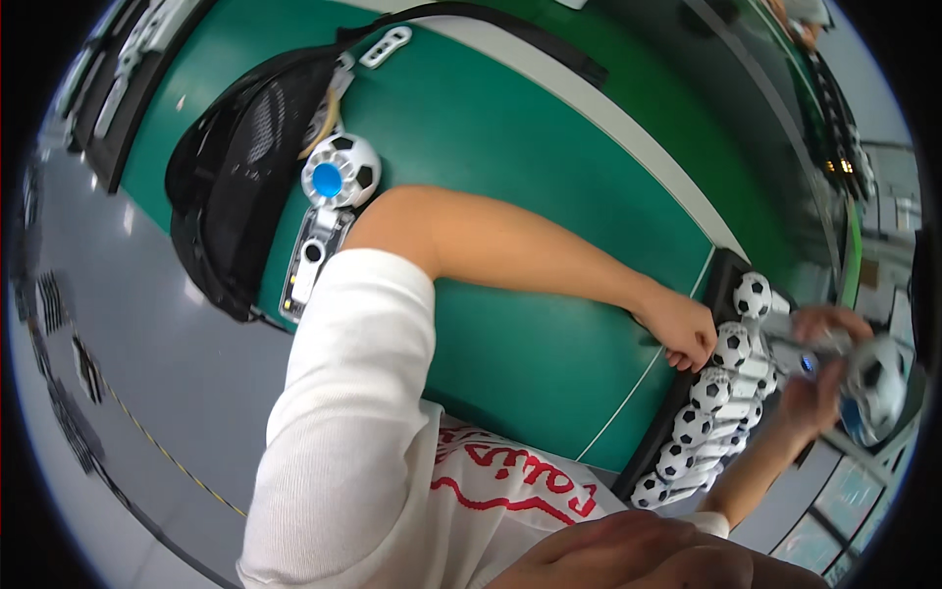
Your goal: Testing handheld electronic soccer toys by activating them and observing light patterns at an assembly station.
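My left arm reaches across the green table. Its hand (pixel 682 332) is closed, fingers curled down at the near-left edge of a black tray (pixel 659 432); what they grip, if anything, is hidden. In the tray lie several white devices with football-patterned round heads (pixel 711 390) and pale handles, packed in a row. Farther right, my right hand (pixel 812 388) is raised beyond the tray, closed round the pale handle of a similar football-headed device (pixel 873 388). A small blue light shows on that handle. Motion blurs this hand and the device.
On the table's left stands another football-patterned ball with a blue centre (pixel 339 172), beside a clear fixture holding a white part (pixel 312 257). Behind it sit a black mesh bag-like thing (pixel 257 147) and a tan ring (pixel 322 126). A white holed bar (pixel 386 46) lies farther off.
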A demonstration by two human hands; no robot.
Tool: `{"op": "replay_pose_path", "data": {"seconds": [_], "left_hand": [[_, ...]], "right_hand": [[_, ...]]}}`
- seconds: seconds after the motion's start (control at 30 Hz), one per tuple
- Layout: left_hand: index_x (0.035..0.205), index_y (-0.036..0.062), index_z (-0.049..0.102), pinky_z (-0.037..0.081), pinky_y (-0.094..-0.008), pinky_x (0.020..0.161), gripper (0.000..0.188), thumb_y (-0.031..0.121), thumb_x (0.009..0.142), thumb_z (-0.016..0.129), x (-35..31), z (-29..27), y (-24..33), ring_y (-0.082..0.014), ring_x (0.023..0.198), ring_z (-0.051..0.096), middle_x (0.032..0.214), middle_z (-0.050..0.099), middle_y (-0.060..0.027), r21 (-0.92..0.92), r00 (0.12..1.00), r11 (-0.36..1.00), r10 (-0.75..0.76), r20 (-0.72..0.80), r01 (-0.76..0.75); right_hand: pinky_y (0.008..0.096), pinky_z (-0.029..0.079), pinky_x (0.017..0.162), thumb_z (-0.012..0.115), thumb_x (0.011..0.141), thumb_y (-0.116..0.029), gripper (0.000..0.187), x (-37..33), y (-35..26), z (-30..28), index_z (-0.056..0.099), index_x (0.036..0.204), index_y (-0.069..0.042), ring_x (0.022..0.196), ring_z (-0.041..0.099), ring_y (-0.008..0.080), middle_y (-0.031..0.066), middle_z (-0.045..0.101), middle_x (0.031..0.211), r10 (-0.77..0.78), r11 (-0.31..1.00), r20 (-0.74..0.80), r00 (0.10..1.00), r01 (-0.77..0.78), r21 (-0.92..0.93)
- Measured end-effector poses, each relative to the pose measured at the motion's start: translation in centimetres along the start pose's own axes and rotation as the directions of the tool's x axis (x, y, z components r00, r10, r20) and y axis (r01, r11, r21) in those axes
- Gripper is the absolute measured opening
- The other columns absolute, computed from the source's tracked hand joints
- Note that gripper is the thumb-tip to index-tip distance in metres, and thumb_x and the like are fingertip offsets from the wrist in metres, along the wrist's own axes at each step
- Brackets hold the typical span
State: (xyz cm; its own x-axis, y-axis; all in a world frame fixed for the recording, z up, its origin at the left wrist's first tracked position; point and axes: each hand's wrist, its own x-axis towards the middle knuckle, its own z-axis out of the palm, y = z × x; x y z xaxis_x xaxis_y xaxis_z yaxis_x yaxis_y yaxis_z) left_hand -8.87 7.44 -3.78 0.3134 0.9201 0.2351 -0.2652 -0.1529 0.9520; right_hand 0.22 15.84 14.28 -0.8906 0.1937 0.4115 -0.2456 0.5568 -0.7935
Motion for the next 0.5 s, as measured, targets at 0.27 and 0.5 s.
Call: {"op": "replay_pose_path", "data": {"seconds": [0.27,0.5], "left_hand": [[0.101,0.0032,0.056,0.049,-0.0367,0.067,0.042,0.033,0.099,0.026,0.3,-3.3,-0.7,-0.0255,0.076,0.062,0.084,0.063,-0.0156,-0.815,0.971,0.577,-0.164,-0.176,-0.05],[0.104,0.0019,0.055,0.049,-0.0371,0.066,0.044,0.033,0.099,0.025,0.2,-2.9,1.1,-0.0279,0.073,0.059,0.083,0.06,-0.0162,-0.834,0.932,0.549,-0.267,-0.244,-0.062]], "right_hand": [[0.0383,0.052,0.081,0.054,0.097,-0.026,0.045,0.5,11.9,3.0,0.045,0.129,0.004,0.085,0.06,0.0223,0.0126,0.059,0.099,0.707,0.416,0.069,0.704,-0.492,0.764],[0.0419,0.038,0.109,0.066,0.073,-0.01,0.076,0.7,10.5,4.0,0.034,0.139,0.005,0.128,0.048,0.0311,0.0259,0.046,0.138,0.545,0.642,0.149,0.825,-0.525,0.558]]}}
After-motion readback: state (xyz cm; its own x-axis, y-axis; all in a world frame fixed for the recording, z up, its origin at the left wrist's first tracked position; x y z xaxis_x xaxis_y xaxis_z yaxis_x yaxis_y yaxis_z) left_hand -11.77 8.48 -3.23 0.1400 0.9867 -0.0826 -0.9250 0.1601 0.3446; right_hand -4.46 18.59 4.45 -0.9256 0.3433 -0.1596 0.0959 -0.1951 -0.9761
